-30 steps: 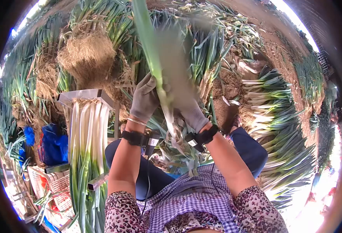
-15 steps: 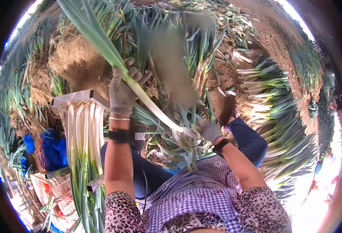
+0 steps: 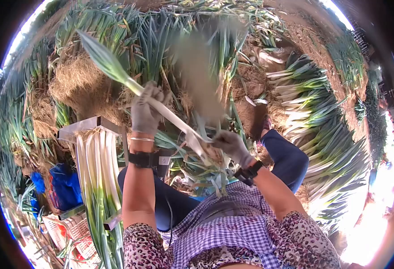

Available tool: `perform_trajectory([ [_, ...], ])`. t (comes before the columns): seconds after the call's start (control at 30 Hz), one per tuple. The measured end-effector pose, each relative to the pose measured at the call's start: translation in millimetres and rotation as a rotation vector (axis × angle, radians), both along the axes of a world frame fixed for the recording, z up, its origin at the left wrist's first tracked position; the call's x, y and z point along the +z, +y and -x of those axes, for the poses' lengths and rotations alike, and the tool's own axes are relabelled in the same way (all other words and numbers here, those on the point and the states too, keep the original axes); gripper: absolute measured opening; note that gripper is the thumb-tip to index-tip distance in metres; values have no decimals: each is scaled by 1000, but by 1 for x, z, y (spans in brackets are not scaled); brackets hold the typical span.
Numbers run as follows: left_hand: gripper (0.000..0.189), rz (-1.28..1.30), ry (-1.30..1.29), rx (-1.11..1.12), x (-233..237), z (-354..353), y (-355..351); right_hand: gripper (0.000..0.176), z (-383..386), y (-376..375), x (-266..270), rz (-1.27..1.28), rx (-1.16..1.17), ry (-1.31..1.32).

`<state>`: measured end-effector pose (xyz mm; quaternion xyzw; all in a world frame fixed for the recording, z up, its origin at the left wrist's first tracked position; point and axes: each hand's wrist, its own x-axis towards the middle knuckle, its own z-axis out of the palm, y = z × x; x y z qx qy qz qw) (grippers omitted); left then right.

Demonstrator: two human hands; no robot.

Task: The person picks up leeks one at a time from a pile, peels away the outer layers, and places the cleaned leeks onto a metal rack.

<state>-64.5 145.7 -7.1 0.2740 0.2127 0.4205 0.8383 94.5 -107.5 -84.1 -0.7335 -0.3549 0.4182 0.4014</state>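
My left hand (image 3: 146, 112), in a grey glove, is wrapped around a leek (image 3: 172, 117) partway along its stem. The leek slants across the view, its green leaves up at the left and its white end down at the right. At that lower end, the fingers of my gloved right hand (image 3: 233, 147) are pinched together on the leek. A pale loose strip of outer layer (image 3: 195, 144) hangs beneath the stem, close to the right fingers. Whether those fingers grip the stem itself or a peeled layer is hard to make out.
On my left, a metal rack (image 3: 89, 128) holds several trimmed leeks (image 3: 99, 157). A long row of leeks (image 3: 302, 105) lies on the ground at right. Untrimmed leeks with roots (image 3: 78, 80) are heaped ahead. A blue bag (image 3: 66, 186) and a wicker basket (image 3: 73, 231) sit at lower left.
The leek's long green leaves now look closed into a narrower, shorter bunch. A loose layer now hangs from its lower end. My right hand has shifted slightly left and up.
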Motion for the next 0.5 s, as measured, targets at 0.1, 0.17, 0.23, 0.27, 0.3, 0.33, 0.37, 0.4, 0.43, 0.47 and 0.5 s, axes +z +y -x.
perform_trajectory([
  [0.1,21,-20,-60,50,-1,4,7,29,-12,-51,-13,300,-32,-26],
  [0.17,17,-22,-24,126,7,-6,0,43,-7,-35,37,246,-35,-223],
  [0.23,17,-49,-38,152,7,-10,-6,56,15,-2,78,71,-46,-524],
  [0.27,17,-48,-34,187,7,-14,-9,57,24,17,78,-3,-68,-644],
  [0.3,17,-48,-33,227,8,-17,-11,59,32,38,78,-81,-85,-766],
  [0.33,17,-54,-60,223,9,-20,-13,51,31,58,60,-205,-47,-724],
  [0.37,18,-38,-62,234,8,-19,-13,43,26,71,42,-327,-2,-679],
  [0.4,18,-24,-65,250,6,-18,-8,32,18,76,42,-422,-22,-648],
  [0.43,18,-6,-61,264,6,-13,-4,29,15,69,41,-318,-35,-621],
  [0.47,19,-17,-61,290,8,-7,4,27,10,52,40,-216,-51,-590],
  [0.5,19,-7,-57,291,5,-1,15,24,3,34,40,-119,-68,-564],
])
